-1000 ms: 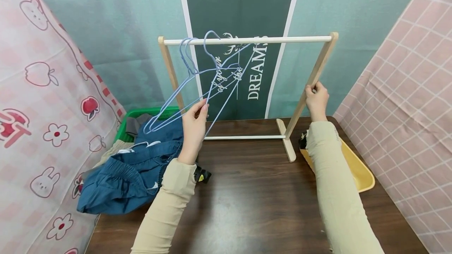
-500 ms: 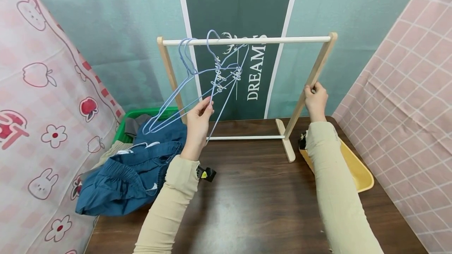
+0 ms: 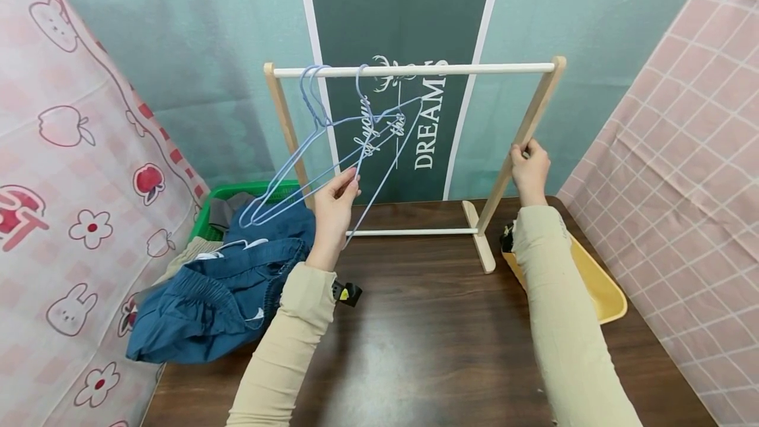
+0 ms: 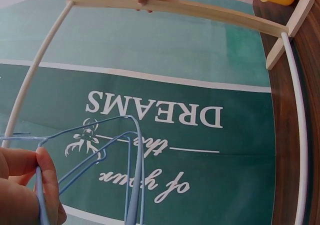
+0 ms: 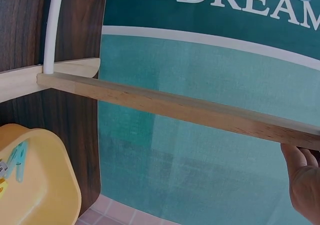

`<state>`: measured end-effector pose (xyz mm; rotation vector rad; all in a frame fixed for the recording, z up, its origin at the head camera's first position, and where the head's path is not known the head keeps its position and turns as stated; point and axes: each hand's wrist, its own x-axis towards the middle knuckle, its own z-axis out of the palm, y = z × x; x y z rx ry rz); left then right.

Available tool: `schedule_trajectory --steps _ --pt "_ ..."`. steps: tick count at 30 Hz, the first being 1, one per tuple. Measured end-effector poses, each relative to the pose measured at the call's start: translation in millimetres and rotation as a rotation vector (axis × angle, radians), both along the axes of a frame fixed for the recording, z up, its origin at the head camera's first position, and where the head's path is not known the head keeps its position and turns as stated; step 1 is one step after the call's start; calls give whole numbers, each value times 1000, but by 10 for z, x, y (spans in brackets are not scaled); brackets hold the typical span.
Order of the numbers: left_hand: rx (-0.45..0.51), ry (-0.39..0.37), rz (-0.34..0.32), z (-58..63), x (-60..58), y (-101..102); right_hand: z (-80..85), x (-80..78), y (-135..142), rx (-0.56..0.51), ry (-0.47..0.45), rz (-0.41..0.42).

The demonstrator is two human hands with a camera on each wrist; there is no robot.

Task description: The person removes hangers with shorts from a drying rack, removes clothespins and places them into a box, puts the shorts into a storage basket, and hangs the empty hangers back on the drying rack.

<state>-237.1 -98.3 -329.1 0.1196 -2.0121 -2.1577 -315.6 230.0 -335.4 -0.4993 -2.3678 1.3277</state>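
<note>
A light blue clothes hanger [image 4: 39,195] is pinched between the thumb and fingers of my left hand [image 3: 335,206]. Its hook [image 3: 358,84] is at the white top rail [image 3: 450,69] of a small wooden clothes rack. Two similar hangers [image 3: 279,176] hang from the rail to its left, overlapping it in the head view. My right hand [image 3: 530,170] grips the rack's right upright [image 3: 536,107] about halfway up. In the right wrist view, the thumb and part of that hand [image 5: 306,185] show at the edge, against the upright.
At the left, a blue garment [image 3: 196,312] with a gathered waistband spills from a green basket [image 3: 203,223]. A yellow bin [image 3: 601,282] sits at the right, partly behind my sleeve; clothespins [image 5: 21,160] lie inside. Curtains surround the brown table [image 3: 415,335].
The held hanger has shifted slightly right, and its hook has dropped from above the rail to rail level. My left hand moved right a little. The right hand kept its grip on the upright.
</note>
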Motion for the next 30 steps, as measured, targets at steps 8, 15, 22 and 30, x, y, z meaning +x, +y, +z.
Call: schedule_trajectory --steps 8,15,22,30 --pt "-19 36 17 -82 -25 -2 -9 -4 0 -11 9 -5" --pt "-2 59 19 -140 -30 -5 -12 -8 0 -16 14 -8" --pt "-24 65 21 -160 1 -43 -1 3 -17 -35 4 -3" --pt "-48 81 7 -166 14 -85 17 3 -1 -180 -12 21"
